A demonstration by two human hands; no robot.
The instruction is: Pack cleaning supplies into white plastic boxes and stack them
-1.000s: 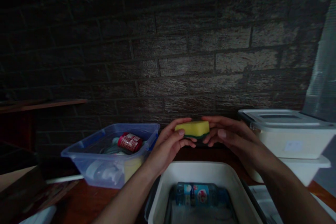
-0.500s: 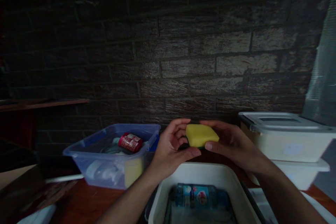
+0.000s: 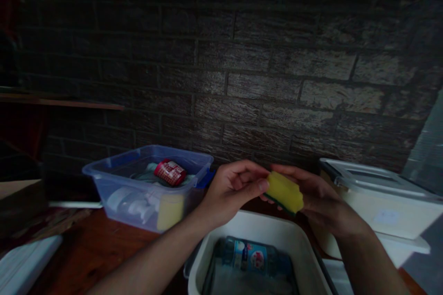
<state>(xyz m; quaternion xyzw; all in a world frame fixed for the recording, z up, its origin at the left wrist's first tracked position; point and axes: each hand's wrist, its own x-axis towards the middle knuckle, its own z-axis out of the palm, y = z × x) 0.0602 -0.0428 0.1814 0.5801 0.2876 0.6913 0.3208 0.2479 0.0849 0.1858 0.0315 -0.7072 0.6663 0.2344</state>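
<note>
A yellow sponge (image 3: 284, 191) with a dark green underside is held up between both hands, tilted down to the right. My left hand (image 3: 231, 191) pinches its left end with thumb and fingers. My right hand (image 3: 316, 198) cups it from behind and below. Both hands hover above the far rim of a white tub (image 3: 304, 244), in which a blue bottle (image 3: 247, 256) with a colourful label lies on its side.
A clear blue bin (image 3: 114, 179) at the left holds a red-labelled can (image 3: 169, 172), a yellow sponge and white items. Stacked white lidded boxes (image 3: 384, 203) stand at the right. A dark brick wall rises behind, on a reddish wooden tabletop (image 3: 93, 249).
The sponge has been turned in both hands from level to tilted, and moved slightly right and down. The view has shifted and tilted.
</note>
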